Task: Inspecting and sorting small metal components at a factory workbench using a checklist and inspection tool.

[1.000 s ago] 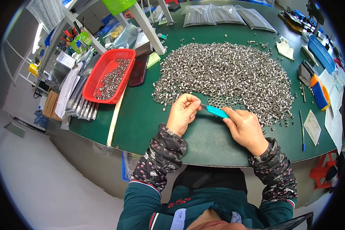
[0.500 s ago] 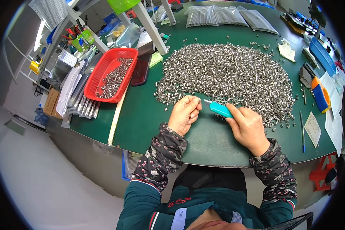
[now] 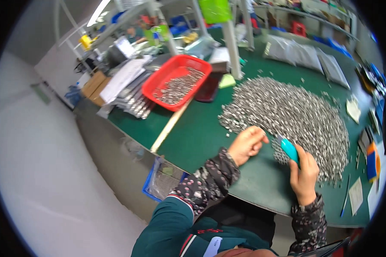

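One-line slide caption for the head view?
Right hand holds a teal tool beside left hand at a metal-parts pile.

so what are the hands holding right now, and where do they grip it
The right hand grips a turquoise plastic-handled tool around its handle's lower end. The left hand is curled beside the pile of small silver metal parts; whether it pinches one cannot be told.

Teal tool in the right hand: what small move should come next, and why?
Probably bring the teal tool's tip to the piece pinched in the left hand. The right hand holds it just beside those fingers, at the edge of the metal parts pile.
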`<state>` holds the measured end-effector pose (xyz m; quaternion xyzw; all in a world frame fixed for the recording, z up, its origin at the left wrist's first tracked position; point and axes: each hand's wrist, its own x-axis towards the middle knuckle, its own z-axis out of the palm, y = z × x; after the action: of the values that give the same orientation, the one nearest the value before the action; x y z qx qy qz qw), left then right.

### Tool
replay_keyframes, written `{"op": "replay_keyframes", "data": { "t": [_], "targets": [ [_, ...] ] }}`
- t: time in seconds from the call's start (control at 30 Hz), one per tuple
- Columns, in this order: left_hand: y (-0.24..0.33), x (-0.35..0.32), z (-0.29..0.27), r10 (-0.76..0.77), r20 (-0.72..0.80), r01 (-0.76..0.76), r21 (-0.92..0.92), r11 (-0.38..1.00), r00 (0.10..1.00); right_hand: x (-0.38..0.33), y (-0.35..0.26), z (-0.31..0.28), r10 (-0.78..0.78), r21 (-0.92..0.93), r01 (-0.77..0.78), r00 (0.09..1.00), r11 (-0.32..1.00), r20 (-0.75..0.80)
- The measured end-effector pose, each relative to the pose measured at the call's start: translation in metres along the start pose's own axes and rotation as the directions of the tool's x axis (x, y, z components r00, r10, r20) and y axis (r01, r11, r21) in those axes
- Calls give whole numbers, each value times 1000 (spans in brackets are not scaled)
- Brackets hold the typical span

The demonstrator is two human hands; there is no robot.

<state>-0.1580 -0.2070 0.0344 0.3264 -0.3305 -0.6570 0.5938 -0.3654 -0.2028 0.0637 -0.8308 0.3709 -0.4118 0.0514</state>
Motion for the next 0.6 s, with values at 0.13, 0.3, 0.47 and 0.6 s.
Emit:
{"op": "replay_keyframes", "data": {
  "t": [0.13,0.3,0.47,0.6],
  "targets": [
    [11,-10,7,31,25,-33,74,997,999,4,-11,-3,-89,38,95,988,995,-128],
    [43,-42,1,106,-16,-101,183,978,994,17,-37,-30,127,76,-120,986,990,-103],
    [72,-76,-32,219,-130,-195,177,965,967,67,-72,-69,-53,20,55,994,998,-92],
    [75,-97,-69,376,-218,-302,308,902,901,135,-92,-85,-220,-64,212,964,975,-152]
  ]
}}
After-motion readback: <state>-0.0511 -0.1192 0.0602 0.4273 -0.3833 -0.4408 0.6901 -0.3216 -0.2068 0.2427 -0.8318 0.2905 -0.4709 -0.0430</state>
